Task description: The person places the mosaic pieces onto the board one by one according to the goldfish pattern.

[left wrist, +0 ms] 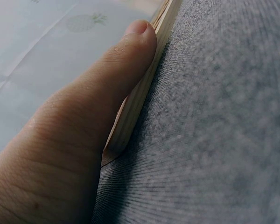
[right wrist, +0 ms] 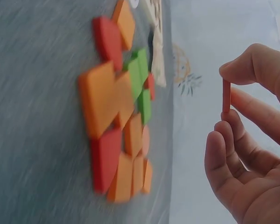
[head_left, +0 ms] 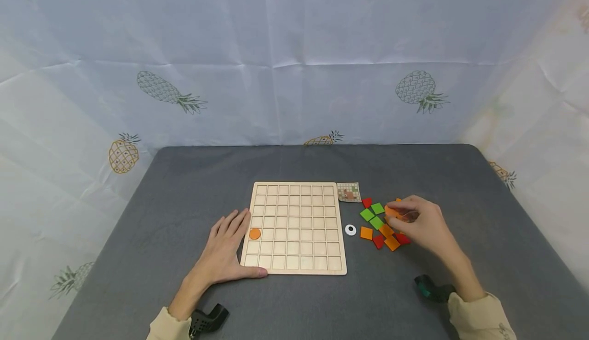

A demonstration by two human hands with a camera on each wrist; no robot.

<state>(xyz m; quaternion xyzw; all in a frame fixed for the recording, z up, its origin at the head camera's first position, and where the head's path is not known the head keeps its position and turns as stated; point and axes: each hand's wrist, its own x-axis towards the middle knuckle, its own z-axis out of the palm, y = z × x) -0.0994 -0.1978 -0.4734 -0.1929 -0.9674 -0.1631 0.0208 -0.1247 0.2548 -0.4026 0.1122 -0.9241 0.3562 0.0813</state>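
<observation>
A pale wooden grid board (head_left: 294, 223) lies flat on the table. My left hand (head_left: 224, 255) rests at its near left corner, fingers stretched along the left side. In the left wrist view the thumb (left wrist: 130, 58) lies along the board's side edge (left wrist: 135, 102). An orange disc (head_left: 255, 233) sits in a cell of the left column. My right hand (head_left: 425, 226) pinches a thin orange piece (right wrist: 227, 95) between thumb and fingers, above the loose tiles at the board's right. The right wrist view shows that piece edge-on, so its outline cannot be told there.
Green tiles (head_left: 366, 214), orange squares (head_left: 366, 232) and red pieces (head_left: 378, 241) lie loosely piled right of the board. Nearer it is a white disc with a black dot (head_left: 350, 230). A small printed pattern card (head_left: 348, 192) lies at the board's far right corner.
</observation>
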